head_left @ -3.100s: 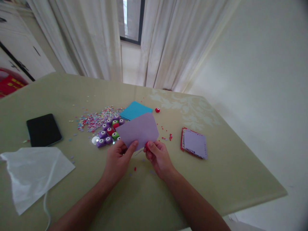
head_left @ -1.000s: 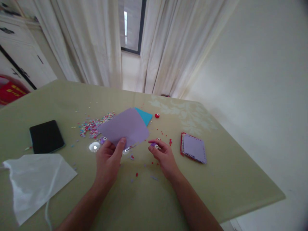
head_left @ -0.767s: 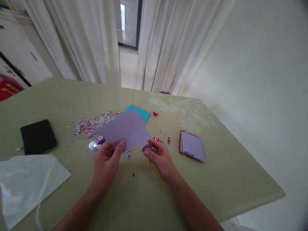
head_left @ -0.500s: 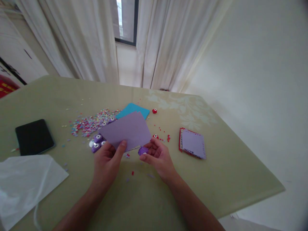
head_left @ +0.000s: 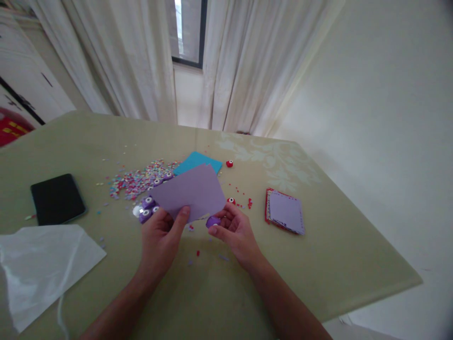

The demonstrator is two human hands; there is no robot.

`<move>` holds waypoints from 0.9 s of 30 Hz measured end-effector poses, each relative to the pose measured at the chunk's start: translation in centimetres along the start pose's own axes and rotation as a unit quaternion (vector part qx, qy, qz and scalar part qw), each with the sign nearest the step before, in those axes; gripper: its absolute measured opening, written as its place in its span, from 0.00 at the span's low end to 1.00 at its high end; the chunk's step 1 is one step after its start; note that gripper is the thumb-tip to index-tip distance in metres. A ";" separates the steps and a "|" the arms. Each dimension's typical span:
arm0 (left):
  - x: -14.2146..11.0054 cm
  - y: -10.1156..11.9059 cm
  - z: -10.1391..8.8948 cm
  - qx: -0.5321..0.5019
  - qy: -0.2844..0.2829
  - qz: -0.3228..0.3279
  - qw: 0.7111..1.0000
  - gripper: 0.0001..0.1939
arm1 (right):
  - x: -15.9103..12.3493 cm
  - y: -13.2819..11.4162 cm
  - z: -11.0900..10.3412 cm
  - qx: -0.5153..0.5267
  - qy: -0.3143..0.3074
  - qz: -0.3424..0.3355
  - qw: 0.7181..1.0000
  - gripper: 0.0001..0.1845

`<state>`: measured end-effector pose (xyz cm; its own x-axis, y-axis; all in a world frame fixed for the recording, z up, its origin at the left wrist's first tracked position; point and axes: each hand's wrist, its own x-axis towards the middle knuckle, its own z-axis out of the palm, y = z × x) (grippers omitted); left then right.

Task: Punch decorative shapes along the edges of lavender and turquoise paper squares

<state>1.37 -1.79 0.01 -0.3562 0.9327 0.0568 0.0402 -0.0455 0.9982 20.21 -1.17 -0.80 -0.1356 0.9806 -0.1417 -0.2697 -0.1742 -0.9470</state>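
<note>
My left hand is closed on a sheet of purple paper, thumb on top at the lower edge. Between the thumb and fingers of my right hand is a small purple craft punch, close to the paper's lower right edge. Whether the edge sits in its slot, I cannot tell. More purple craft punches stand left of the paper, some partly hidden behind it. A red craft punch shows just beyond my right fingers. Blue paper lies partly under the purple sheet from this angle.
A pile of coloured confetti spreads at the back left. A dark phone or tablet and a white bag lie on the left. To the right is a stack of punched paper squares. Another red craft punch stands farther back.
The view has shifted slightly, so everything sits a little farther right. The purple craft punch has turned a little in my right fingers; both hands keep their holds.
</note>
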 end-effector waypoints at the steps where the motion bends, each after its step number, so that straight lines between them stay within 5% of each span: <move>1: 0.0 0.0 0.0 -0.003 0.000 0.003 1.000 0.18 | 0.0 -0.1 0.0 -0.001 -0.001 -0.002 1.000 0.35; 27: -0.5 -0.9 0.4 -0.029 -0.063 -0.002 0.998 0.15 | 0.1 -0.2 0.3 0.074 0.019 0.004 0.997 0.24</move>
<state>1.86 -2.04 -0.96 -0.2356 0.9704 0.0538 -0.0168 -0.0594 0.9981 19.96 -1.09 -0.49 -0.1025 0.9814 -0.1624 -0.4072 -0.1904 -0.8933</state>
